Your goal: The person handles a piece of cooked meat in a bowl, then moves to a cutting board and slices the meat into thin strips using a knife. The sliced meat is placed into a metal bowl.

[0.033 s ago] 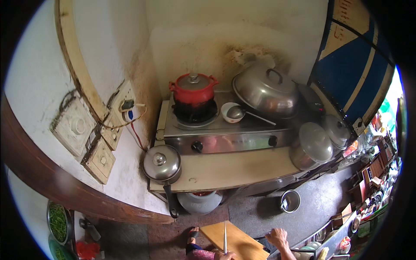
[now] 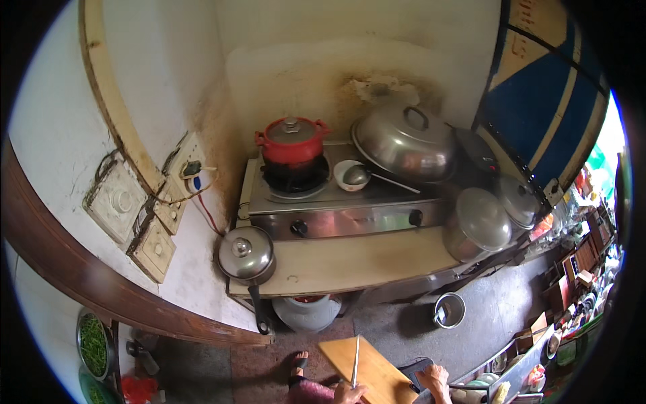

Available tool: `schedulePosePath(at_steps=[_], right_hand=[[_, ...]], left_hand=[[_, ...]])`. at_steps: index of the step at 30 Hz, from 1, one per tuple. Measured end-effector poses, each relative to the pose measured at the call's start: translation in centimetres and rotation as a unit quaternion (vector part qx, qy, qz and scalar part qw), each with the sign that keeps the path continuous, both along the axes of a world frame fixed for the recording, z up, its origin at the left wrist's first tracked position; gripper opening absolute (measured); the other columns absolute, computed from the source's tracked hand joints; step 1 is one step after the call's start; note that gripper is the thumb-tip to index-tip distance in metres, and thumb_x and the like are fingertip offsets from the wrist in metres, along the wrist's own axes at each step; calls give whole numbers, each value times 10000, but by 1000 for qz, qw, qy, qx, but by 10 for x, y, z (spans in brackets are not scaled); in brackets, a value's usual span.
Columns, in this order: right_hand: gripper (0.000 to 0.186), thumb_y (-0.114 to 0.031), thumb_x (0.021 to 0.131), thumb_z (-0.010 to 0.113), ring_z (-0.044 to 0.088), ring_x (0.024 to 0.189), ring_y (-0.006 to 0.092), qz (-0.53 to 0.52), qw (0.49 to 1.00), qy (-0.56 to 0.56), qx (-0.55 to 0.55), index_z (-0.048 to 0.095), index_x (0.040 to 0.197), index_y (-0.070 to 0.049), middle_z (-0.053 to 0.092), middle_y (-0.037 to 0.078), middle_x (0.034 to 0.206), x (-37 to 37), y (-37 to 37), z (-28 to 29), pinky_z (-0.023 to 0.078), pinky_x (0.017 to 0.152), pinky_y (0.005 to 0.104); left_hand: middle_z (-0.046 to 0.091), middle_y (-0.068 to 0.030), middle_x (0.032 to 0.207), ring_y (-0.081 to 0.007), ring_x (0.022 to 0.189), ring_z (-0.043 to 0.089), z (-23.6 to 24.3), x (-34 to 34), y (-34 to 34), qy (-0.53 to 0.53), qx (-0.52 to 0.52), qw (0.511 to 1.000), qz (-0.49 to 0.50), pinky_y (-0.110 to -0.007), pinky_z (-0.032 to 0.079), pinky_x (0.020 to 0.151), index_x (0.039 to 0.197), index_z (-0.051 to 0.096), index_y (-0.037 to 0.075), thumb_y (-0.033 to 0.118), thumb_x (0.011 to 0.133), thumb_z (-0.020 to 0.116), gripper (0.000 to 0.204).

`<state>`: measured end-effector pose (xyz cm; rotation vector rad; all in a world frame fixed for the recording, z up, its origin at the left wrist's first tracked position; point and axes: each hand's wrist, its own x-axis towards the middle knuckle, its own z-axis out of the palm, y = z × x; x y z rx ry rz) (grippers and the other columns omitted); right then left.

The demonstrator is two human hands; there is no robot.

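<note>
At the lower edge my left hand [image 2: 350,393] is closed round the handle end of a knife [image 2: 356,360], its narrow blade pointing away from me. The blade lies over a wooden cutting board [image 2: 387,372], which is tilted; whether the same hand also grips the board I cannot tell. To its right, my right hand [image 2: 435,378] has bent fingers at the edge of a dark flat thing [image 2: 416,367] partly behind the board. What those fingers hold is hidden.
Ahead, a gas stove [image 2: 350,222] bears a red pot [image 2: 293,143], a white bowl [image 2: 342,172] with a ladle [image 2: 356,176], and a domed lid [image 2: 407,141]. A lidded saucepan [image 2: 247,254] juts its handle over the counter edge. A metal bucket [image 2: 449,311] stands on the floor.
My right hand has come down onto the edge of the dark flat thing, which shows more now. The board, knife and left hand have shifted slightly right and up in view.
</note>
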<state>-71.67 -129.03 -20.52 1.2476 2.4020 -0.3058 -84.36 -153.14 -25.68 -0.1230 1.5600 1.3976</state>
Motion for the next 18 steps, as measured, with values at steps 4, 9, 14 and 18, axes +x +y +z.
schedulePosePath(at_steps=[4, 9, 14, 18], right_hand=[[541, -579, 902, 536, 703, 851, 316, -164, 976, 136, -35, 680, 1046, -78, 722, 169, 977, 143, -21, -91, 544, 779, 486], [593, -540, 941, 495, 651, 721, 205, -398, 857, 219, -243, 724, 823, -7, 688, 162, 759, 155, -10, -9, 510, 684, 408], [661, -574, 960, 472, 639, 818, 196, -528, 734, 292, -313, 723, 1013, 34, 716, 94, 911, 153, 5, 38, 496, 749, 375], [592, -507, 966, 492, 643, 848, 205, -593, 662, 362, -281, 713, 1057, 35, 712, 98, 965, 153, -7, 45, 503, 750, 384]], left_hand=[[461, 59, 537, -68, 496, 427, 45, -9, 41, -19, 45, 994, -98, -274, 310, 437, 537, 490, 137, 102, 716, 775, 338], [511, 55, 591, -72, 528, 485, 123, -11, 109, -22, 79, 978, -190, -258, 375, 461, 558, 530, 132, -5, 735, 733, 302], [573, 30, 664, -89, 560, 542, 147, -21, 175, -72, 139, 951, -267, -251, 428, 505, 636, 589, 97, -56, 730, 697, 209], [528, 35, 573, -69, 483, 513, 171, -23, 241, -46, 105, 896, -428, -203, 394, 448, 581, 546, 99, -35, 741, 675, 245]])
